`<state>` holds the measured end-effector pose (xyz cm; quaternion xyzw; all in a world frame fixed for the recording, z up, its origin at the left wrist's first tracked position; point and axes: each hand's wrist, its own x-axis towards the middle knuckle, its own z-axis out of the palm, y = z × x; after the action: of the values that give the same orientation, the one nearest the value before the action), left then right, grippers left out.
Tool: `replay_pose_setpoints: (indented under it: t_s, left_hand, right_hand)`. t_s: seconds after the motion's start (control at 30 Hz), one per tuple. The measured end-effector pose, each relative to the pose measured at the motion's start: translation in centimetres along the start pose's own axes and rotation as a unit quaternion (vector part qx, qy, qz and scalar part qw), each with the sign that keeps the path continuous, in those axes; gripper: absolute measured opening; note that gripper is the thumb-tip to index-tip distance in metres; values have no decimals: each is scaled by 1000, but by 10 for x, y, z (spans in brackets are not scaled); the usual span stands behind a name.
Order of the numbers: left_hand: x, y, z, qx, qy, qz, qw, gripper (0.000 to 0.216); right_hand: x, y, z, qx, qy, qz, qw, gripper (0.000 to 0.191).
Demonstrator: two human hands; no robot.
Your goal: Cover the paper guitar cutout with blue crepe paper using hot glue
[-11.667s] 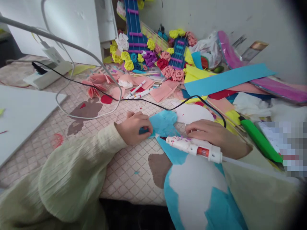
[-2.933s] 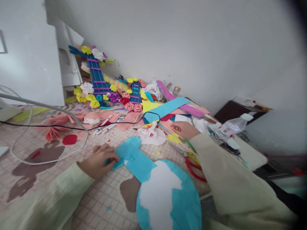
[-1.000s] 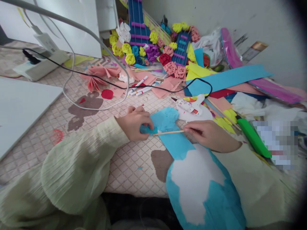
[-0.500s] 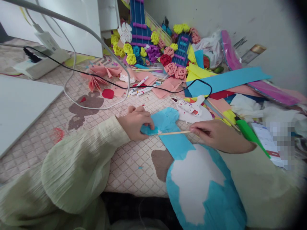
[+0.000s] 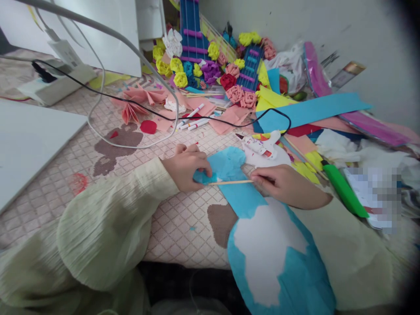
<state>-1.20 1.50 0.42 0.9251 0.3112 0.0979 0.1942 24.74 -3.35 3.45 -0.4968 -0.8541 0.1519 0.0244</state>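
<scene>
"At the lower right of the frame, what is that big shape?"

"A cutout (image 5: 310,271) covered in blue paper, with a ragged white patch on its rounded part. It slants from the bottom edge up to the middle of the frame, narrowing to a neck before a crumpled upper end. It rests on a patterned tablecloth (image 5: 183,232)."

"And the hands?"

"The left hand (image 5: 188,168) is curled, thumb and fingers almost together on the blue paper at the upper end's left side; how much they grip is hidden. The right hand (image 5: 285,186) pinches the right end of a thin wooden stick (image 5: 231,182) between thumb and fingertips."

"How does the stick lie?"

"Nearly level, in the middle of the frame, its long axis crossing the slanting neck. The free tip points left and sits just beside the left fingers. I can't tell whether it touches the paper."

"What's beyond?"

"Just above the right hand, a glue gun (image 5: 259,146) lies over a white paper piece (image 5: 278,161), nozzle toward the left. Farther up are markers (image 5: 198,124), a black cord (image 5: 173,119), then paper flowers (image 5: 210,72) around a blue guitar-shaped piece (image 5: 194,46) at the top."
</scene>
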Motion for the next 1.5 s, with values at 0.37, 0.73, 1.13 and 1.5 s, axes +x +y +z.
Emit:
replay_pose_setpoints:
  t_s: [0.37,0.73,1.13,1.5]
  left_hand:
    - [1,1,-2,0,-10,-2,1000,20]
    - [0,3,-4,20,-7,-6,1000,22]
    - [-1,2,-3,22,-5,-21,1000,23]
    - [-1,2,-3,19,-4,-20,1000,23]
  right_hand:
    - [-1,-11,-18,26,-85,46,995,28]
    - [-9,-3,-5,44,38,51,997,24]
    - [-7,-1,9,58,82,-2,995,20]
    - [-13,4,21,28,135,-56,989,14]
